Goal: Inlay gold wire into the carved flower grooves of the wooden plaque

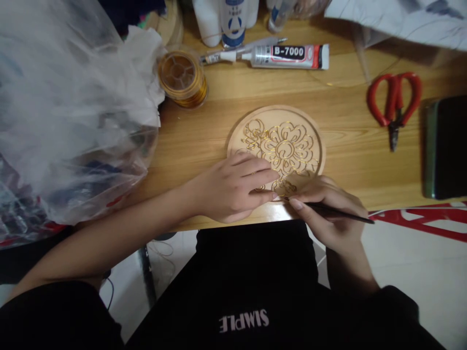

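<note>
A round wooden plate (pixel 237 138) with a raised rim lies near the table's front edge. On it a flower pattern (pixel 284 149) is laid out in thin gold wire. My left hand (pixel 237 184) rests over the plate's lower left part, fingers stretched out and its thumb reaching towards the bottom rim. From the right, my right hand (pixel 333 209) grips dark, slim tweezers (pixel 350 214), their tips at the lower rim beside my left thumb. What lies between those tips is too small to make out.
A spool of gold wire (pixel 182 78) stands behind the plate at left. Farther back lie a B-7000 glue tube (pixel 290 57) and a pen (pixel 264 43), near white bottles (pixel 207 22). Red-handled pliers (pixel 393 104) and a dark phone-like object (pixel 447 148) are at right; plastic bags (pixel 80 107) crowd the left.
</note>
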A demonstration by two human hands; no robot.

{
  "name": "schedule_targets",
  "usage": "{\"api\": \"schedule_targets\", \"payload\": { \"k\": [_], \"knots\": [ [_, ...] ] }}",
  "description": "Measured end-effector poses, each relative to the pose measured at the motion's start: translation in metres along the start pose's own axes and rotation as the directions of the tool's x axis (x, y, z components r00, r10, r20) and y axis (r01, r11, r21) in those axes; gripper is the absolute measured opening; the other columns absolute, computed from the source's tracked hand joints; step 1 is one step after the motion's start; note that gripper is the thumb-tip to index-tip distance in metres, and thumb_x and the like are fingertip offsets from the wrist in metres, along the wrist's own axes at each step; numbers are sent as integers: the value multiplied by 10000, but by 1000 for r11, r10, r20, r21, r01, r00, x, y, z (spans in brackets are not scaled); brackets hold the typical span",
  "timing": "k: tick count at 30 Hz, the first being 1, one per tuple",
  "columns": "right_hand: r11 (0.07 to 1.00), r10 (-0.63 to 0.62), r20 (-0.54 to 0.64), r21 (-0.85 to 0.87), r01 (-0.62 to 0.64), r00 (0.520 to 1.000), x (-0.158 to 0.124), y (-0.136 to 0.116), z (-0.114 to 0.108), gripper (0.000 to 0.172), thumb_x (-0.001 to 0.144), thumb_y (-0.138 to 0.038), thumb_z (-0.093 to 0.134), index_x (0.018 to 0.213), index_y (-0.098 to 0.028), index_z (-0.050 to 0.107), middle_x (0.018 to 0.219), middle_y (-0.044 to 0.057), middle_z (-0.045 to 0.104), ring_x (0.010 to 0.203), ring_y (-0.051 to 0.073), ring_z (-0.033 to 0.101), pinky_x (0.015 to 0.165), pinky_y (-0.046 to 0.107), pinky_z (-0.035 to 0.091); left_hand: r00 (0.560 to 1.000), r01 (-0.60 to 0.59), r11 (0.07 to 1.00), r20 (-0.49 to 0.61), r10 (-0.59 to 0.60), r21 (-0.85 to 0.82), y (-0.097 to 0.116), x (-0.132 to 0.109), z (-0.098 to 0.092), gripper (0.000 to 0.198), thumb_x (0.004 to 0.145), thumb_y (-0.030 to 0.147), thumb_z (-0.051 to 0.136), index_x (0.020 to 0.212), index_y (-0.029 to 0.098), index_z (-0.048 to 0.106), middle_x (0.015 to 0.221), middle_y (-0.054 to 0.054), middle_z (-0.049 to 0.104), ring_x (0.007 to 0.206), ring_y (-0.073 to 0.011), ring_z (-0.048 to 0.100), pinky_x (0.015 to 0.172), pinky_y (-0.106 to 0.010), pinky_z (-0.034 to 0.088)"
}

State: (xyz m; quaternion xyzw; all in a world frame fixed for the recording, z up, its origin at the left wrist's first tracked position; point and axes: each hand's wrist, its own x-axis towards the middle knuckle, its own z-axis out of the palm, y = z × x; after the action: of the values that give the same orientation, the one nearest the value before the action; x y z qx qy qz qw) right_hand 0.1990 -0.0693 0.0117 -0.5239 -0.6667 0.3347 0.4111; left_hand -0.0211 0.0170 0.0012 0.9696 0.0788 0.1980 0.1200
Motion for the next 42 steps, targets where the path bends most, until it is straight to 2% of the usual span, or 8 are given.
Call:
{"api": "schedule_targets", "payload": {
  "k": [12,16,20,23,28,31,35,42],
  "knots": [
    [980,0,-41,197,8,999,-2,5,-6,141,744,-63,683,757,-202,662,703,-10,647,664,136,599,650,325,493,969,50,999,-244,-48,3,-4,-1,-5,149,837,212,597,964,169,663,1018,-89,686,950,-235,598,813,-394,491],
    [945,-51,-107,315,82,993,-2,-2,-8,143,754,-59,670,778,-200,672,687,-10,654,639,123,584,594,290,476,949,214,932,-162,-269,-292,6,13,-18,132,887,186,550,876,147,675,867,-70,697,820,-168,625,748,-330,508],
    [903,-168,-156,372,215,973,2,-18,-11,146,754,-50,665,805,-185,682,665,-7,645,603,113,558,555,273,451,859,423,383,230,-456,-821,27,34,-36,214,930,199,491,868,100,671,790,-67,711,699,-105,656,647,-230,538],
    [887,-233,-162,370,278,959,4,-31,-15,169,755,-30,657,824,-181,687,680,2,658,612,116,564,569,283,451,819,423,-23,393,-419,-906,43,48,-45,218,913,218,523,818,87,668,755,-66,717,629,-88,654,600,-201,541],
    [910,-283,-119,282,305,952,-1,-44,-21,201,748,-53,678,855,-223,686,710,6,685,634,135,594,609,311,477,686,449,-224,495,-533,-865,66,55,-50,145,759,230,705,691,106,675,639,-1,673,536,-48,595,543,-145,490],
    [915,-320,-76,234,329,944,-7,-47,-23,217,741,-47,682,870,-221,686,720,10,691,646,140,609,613,307,482,582,447,-270,506,-636,-853,77,48,-44,224,676,311,759,638,105,678,592,-11,656,492,-63,575,515,-168,477],
    [959,-161,-149,209,190,976,-7,-44,-32,63,761,-158,698,766,-219,681,670,5,664,610,138,604,554,276,479,486,444,-144,373,-790,-884,82,31,-36,282,643,374,766,605,117,657,563,-3,635,477,-56,542,519,-175,459],
    [981,-59,-374,151,124,925,41,-16,-56,123,748,-285,728,689,-192,674,640,13,652,589,125,589,535,247,462,293,486,90,65,-954,-869,63,20,-47,235,568,324,802,635,146,664,635,-1,668,589,-80,582,611,-183,467]
  ]
}}
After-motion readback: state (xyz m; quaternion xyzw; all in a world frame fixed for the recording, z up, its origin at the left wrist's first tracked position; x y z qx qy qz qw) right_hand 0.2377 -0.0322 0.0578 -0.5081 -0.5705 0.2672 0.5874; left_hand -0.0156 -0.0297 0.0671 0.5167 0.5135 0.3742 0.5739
